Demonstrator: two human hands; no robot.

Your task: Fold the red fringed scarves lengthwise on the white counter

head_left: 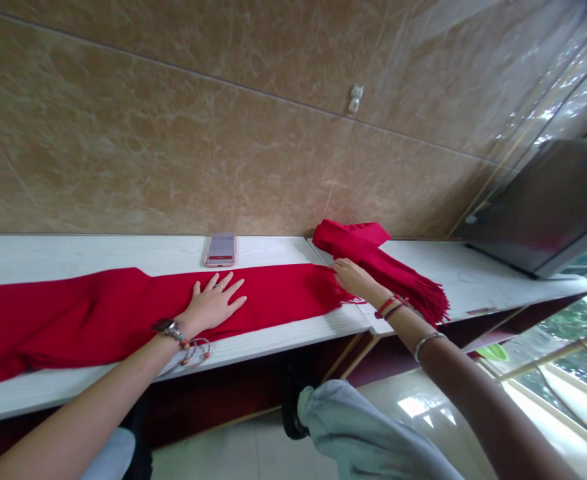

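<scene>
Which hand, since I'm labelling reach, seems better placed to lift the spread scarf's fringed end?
Probably the right hand: it is at that fringed end, while the left hand lies spread farther along.

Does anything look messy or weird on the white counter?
Yes, a little: the bundled red cloth on the right lies folded and slanted, its fringe reaching the front edge of the white counter. The other red cloth, under the left hand, is spread lengthwise, though wrinkled. Nothing looks spilled.
</scene>
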